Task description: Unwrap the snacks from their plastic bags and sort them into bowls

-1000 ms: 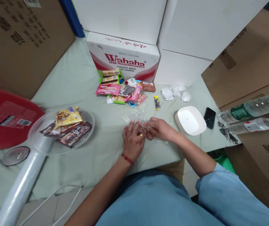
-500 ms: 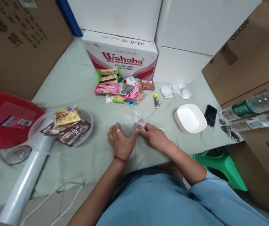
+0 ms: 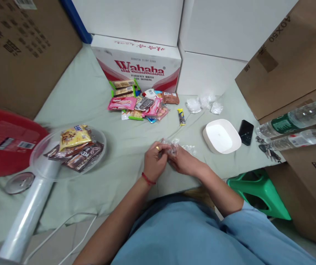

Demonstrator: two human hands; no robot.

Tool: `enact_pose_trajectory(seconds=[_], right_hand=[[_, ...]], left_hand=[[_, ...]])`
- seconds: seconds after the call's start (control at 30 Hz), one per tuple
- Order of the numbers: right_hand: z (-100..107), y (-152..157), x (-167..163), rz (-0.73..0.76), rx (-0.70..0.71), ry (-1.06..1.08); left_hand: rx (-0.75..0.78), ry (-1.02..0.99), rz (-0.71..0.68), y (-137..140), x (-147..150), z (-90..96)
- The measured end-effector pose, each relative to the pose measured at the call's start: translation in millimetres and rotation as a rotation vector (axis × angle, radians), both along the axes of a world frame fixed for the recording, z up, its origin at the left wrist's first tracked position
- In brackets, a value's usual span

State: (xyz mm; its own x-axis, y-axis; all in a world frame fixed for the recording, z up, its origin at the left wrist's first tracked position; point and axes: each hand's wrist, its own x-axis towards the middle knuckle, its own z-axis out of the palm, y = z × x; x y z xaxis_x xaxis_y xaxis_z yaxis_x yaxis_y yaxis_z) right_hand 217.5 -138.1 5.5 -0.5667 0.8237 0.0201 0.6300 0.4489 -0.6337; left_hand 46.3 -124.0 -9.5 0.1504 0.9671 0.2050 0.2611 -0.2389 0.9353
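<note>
Crumpled clear plastic film (image 3: 174,145) is bunched between my two hands near the front of the table. My left hand (image 3: 155,161) has its fingers curled and pinches the film's left side. My right hand (image 3: 185,161) is closed on the same film from the right, its fingertips mostly covered by the plastic. Whatever is inside the film is hidden by my fingers. Another bit of clear film (image 3: 190,149) lies just beyond my right hand. A small yellow and blue wrapped bar (image 3: 181,116) lies farther back.
Wrapped snacks (image 3: 140,105) are piled against the Wahaha carton (image 3: 144,68). Several clear film balls (image 3: 193,106) sit right of them. A white bowl (image 3: 207,141), phone (image 3: 246,132), keys (image 3: 268,151) and bottles (image 3: 296,119) are rightward. Leftward are a clear bowl (image 3: 104,147) and film roll (image 3: 31,213).
My left hand has moved right and closed, from spread beside the film to pinching it. The film, flat around a small reddish-brown packet before, is now gathered up between both hands.
</note>
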Motion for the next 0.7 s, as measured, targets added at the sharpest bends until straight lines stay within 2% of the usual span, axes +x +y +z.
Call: enact_pose_trajectory(seconds=[0.13,0.2,0.23,0.33,0.4,0.47,0.57,0.63,0.7], right_hand=[[9,-19,27,0.188,0.006,0.073],[10,-27,42,0.139,-0.017,0.116],[8,-30,48,0.034,-0.001,0.121],[-6,-35,57,-0.458,0.125,-0.028],[-15,-38,58,-0.636,0.175,-0.187],[-18,-40,55,-0.632,0.170,-0.243],[-9,-38,49,-0.594,0.111,-0.079],[2,-29,41,-0.586,0.070,0.071],[9,-12,26,-0.543,0.069,0.130]], left_hand=[[0.244,0.144,-0.172,-10,4,-9.1],[0.336,0.237,-0.215,-10,5,-16.7],[0.379,0.300,-0.225,-10,5,-20.4],[0.500,0.469,-0.225,-12,7,-29.0],[0.547,0.540,-0.203,-16,7,-31.9],[0.547,0.600,-0.141,-21,7,-33.0],[0.509,0.672,-0.039,-25,7,-33.3],[0.514,0.699,-0.033,-25,8,-33.7],[0.530,0.720,-0.070,-25,11,-34.6]])
